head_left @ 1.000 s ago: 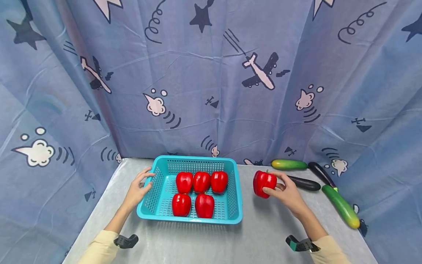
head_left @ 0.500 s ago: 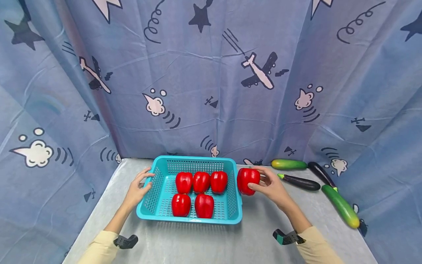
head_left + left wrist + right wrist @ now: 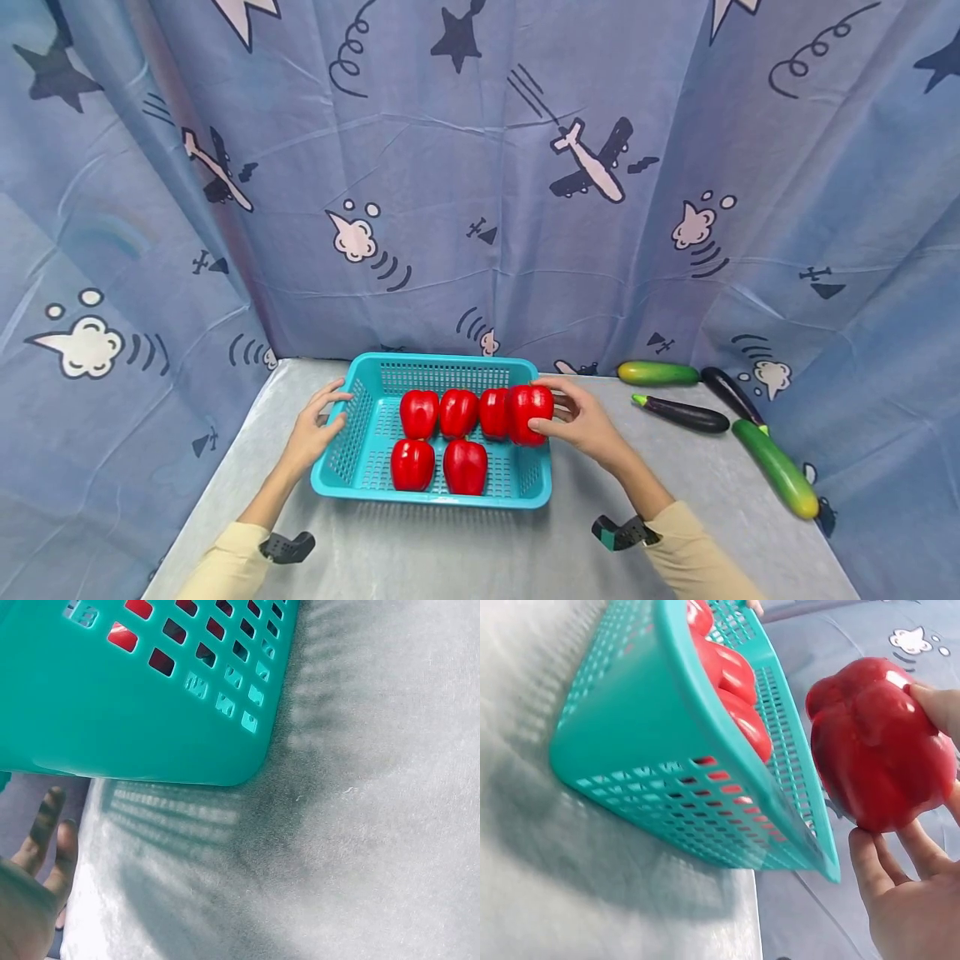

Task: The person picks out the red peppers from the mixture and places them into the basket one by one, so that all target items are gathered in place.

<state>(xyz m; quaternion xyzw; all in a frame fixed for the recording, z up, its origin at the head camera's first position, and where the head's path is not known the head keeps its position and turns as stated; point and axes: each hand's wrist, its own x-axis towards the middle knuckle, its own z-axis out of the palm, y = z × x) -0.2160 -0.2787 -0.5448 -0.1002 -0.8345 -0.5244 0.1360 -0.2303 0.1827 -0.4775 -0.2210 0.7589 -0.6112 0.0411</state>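
A turquoise plastic basket with perforated sides holds several red bell peppers. My right hand grips another red bell pepper between thumb and fingers, above the basket's right rim. The right wrist view shows this held pepper raised beside the basket wall. At the basket's left rim, my left hand lies with its fingers spread and partly bent, the fingertips by the edge. In the left wrist view the left hand appears near a basket corner; whether it touches is unclear.
On the table's right side lie a green-yellow zucchini, a longer zucchini and two dark eggplants. A patterned blue curtain hangs behind and on both sides of the grey-white table.
My right hand has carried the held bell pepper leftward, from beside the eggplant to over the basket's right rim. The left hand and the basket have stayed in place.
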